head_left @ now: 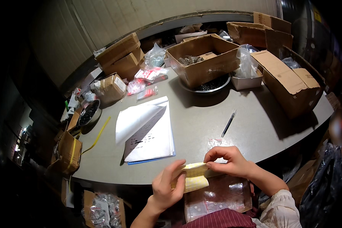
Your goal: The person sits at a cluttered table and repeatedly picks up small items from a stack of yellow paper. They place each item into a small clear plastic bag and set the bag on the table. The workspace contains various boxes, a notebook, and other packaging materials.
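My left hand [167, 186] is closed round the left end of a folded yellow-and-white sheet [197, 184], with its thumb and fingers on the paper. My right hand [231, 162] pinches the sheet's upper right corner between thumb and fingertips. The sheet hangs at the table's near edge, above an open box [237, 195] at my lap that holds clear plastic bags with small parts. Just beyond my right hand lies a small clear zip bag [215, 142] with a red strip. A dark pen [228, 124] rests farther off on the table.
A stack of written papers [148, 136] lies on a blue backing, its top page curled. Behind it are red-and-white plastic bags [150, 75]. A cardboard box [201, 72] sits on a metal bowl of dark parts [212, 86]. More boxes [288, 79] stand right; a yellow strap [98, 135] lies left.
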`<action>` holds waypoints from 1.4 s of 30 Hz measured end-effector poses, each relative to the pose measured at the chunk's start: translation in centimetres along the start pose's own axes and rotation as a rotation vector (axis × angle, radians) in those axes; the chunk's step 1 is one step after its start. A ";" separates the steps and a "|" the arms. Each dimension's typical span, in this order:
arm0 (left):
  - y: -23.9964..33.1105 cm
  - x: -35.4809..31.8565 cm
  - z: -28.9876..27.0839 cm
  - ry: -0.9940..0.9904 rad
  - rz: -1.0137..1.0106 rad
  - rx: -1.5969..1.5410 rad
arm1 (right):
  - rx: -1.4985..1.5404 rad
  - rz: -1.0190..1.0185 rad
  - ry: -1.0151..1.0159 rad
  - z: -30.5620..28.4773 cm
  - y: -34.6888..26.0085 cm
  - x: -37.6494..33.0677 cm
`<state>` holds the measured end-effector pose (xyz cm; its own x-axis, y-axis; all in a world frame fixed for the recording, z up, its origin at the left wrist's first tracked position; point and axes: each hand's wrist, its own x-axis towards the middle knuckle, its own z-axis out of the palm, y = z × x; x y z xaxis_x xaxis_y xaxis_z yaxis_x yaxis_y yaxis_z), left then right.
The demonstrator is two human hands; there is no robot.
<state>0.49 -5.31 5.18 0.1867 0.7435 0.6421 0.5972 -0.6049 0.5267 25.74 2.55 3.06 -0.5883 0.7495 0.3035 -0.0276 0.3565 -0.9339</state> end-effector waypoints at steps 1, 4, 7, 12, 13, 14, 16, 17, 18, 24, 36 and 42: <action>-0.1 -0.1 0.0 0.000 -0.006 -0.003 | 0.048 0.029 -0.013 -0.1 0.1 0.0; -0.2 -0.1 -0.1 0.007 0.026 0.018 | 0.159 0.106 -0.045 -0.3 0.4 0.1; -0.4 -0.1 -0.1 0.000 0.067 0.026 | 0.219 0.152 -0.068 -0.5 0.4 0.2; -0.6 -0.5 -0.4 -0.047 0.166 0.112 | 0.355 0.208 -0.081 -0.5 0.5 0.5; -0.6 -0.5 -0.5 -0.064 0.178 0.121 | 0.365 0.224 -0.087 -0.5 0.6 0.6; -0.5 -0.3 -0.5 -0.063 0.216 0.124 | 0.374 0.240 -0.093 -0.6 0.7 0.7; -0.4 0.0 -0.5 -0.059 0.292 0.128 | 0.392 0.260 -0.098 -0.7 1.0 0.8; -0.5 -0.1 -0.5 -0.056 0.312 0.124 | 0.401 0.265 -0.099 -0.7 1.3 0.9; -0.8 -0.3 -0.4 -0.053 0.333 0.119 | 0.411 0.270 -0.100 -0.6 1.4 0.9; -1.2 -0.6 -0.4 -0.048 0.322 0.112 | 0.370 0.257 -0.086 -0.4 1.5 1.1; -3.0 -3.4 -0.9 0.075 -0.032 -0.002 | -0.588 -0.086 0.297 -1.6 2.0 1.7; -2.8 -4.4 -1.3 0.134 -0.319 -0.192 | -1.002 -0.266 0.199 -1.1 3.7 1.4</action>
<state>-3.04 -7.28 1.60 -0.0955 0.8665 0.4899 0.4496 -0.4015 0.7979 25.73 5.54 0.23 -0.5161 0.6249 0.5858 0.5973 0.7527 -0.2767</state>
